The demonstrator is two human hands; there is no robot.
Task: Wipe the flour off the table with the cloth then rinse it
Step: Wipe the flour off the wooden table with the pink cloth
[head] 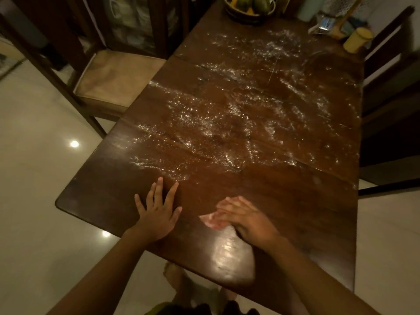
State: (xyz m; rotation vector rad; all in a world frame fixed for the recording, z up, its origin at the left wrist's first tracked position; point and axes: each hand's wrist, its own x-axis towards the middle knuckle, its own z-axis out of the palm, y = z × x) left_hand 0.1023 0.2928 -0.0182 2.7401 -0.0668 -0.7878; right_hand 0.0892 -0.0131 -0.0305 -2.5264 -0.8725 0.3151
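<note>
White flour [227,123] lies scattered in streaks over the middle and far part of the dark wooden table [95,189]. My right hand [245,218] presses flat on a small pink cloth [211,220] near the table's front edge; the hand is blurred. Only the cloth's left part shows from under the fingers. My left hand [159,208] rests flat on the wood to the left of the cloth, fingers spread, just short of the nearest flour.
A fruit bowl [250,7], a yellow cup [356,39] and packets [325,25] stand at the table's far end. A cushioned chair [113,78] is at the left side and a dark chair [391,98] at the right. Pale tiled floor surrounds the table.
</note>
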